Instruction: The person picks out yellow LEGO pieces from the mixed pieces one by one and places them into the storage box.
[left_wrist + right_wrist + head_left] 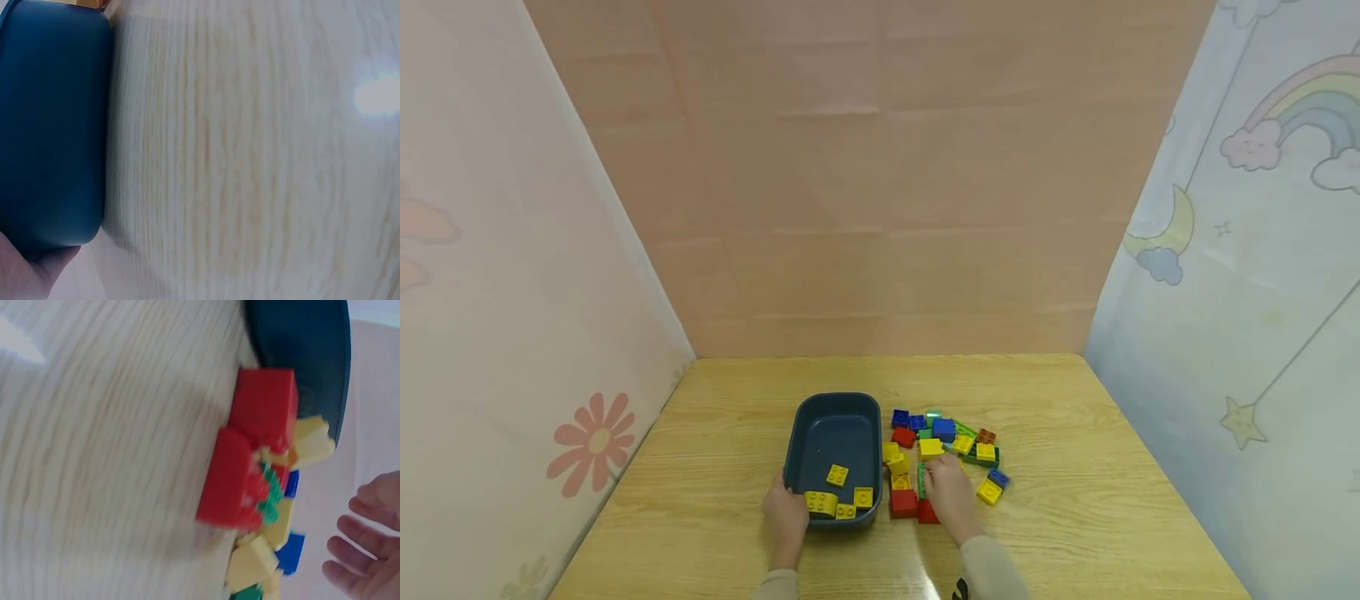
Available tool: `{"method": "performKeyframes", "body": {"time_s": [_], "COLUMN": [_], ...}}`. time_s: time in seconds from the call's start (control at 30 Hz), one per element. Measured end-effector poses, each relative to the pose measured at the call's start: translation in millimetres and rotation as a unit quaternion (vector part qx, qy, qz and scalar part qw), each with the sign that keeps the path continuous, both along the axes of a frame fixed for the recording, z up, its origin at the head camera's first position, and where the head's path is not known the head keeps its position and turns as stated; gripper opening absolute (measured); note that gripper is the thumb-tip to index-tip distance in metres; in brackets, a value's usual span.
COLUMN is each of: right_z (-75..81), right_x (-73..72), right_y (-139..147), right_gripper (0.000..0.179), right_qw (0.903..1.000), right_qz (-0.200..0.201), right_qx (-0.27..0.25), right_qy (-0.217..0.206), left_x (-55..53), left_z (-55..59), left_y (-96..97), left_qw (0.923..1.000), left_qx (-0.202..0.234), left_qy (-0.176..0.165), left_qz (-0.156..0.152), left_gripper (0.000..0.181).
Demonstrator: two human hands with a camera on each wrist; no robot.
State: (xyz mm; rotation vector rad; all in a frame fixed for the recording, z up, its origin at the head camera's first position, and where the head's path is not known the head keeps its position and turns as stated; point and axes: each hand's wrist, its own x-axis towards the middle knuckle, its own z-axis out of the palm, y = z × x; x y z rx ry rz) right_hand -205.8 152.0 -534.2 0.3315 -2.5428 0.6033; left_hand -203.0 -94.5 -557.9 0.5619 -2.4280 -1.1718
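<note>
A dark blue plastic tray (835, 433) holds several yellow toy bricks near its front end, among them a curved brick (821, 503) and a square one (837, 475). My left hand (786, 512) grips the tray's left wall at the front corner; in the left wrist view part of that hand (25, 275) lies against the tray's side. Over the loose pile to the right of the tray hovers my right hand (951, 496). In the right wrist view its fingers are spread and loosely bent, with nothing between them, beside red bricks (262, 406) and yellow bricks (253, 562).
The mixed pile spreads rightward, with a blue brick (943, 429) at its back and a yellow brick (988, 492) at its right edge. Everything rests on a wood-grain table (1075, 517). Patterned walls stand left and right, a plain panel (880, 208) behind.
</note>
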Motion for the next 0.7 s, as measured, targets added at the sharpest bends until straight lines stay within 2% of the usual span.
{"method": "performKeyframes", "body": {"time_s": [0.17, 0.4, 0.7], "right_z": [-5.9, -14.6, -18.7], "right_x": [2.2, 2.1, 3.4], "right_y": [21, 43, 55], "right_gripper": [0.005, 0.006, 0.008], "right_qw": [0.9991, 0.9978, 0.9954], "right_qz": [-0.036, -0.059, -0.079], "right_qx": [0.002, 0.029, 0.042], "right_qy": [-0.022, 0.008, -0.036], "left_x": [0.4, 0.6, 1.6], "left_z": [0.5, 1.6, 2.3], "left_y": [0.0, -0.1, -0.1], "left_qw": [1.0, 1.0, 0.9999], "left_qx": [-0.002, -0.001, -0.006], "left_qy": [0.003, 0.004, 0.012], "left_qz": [-0.001, -0.003, -0.006], "left_gripper": [0.041, 0.041, 0.04]}}
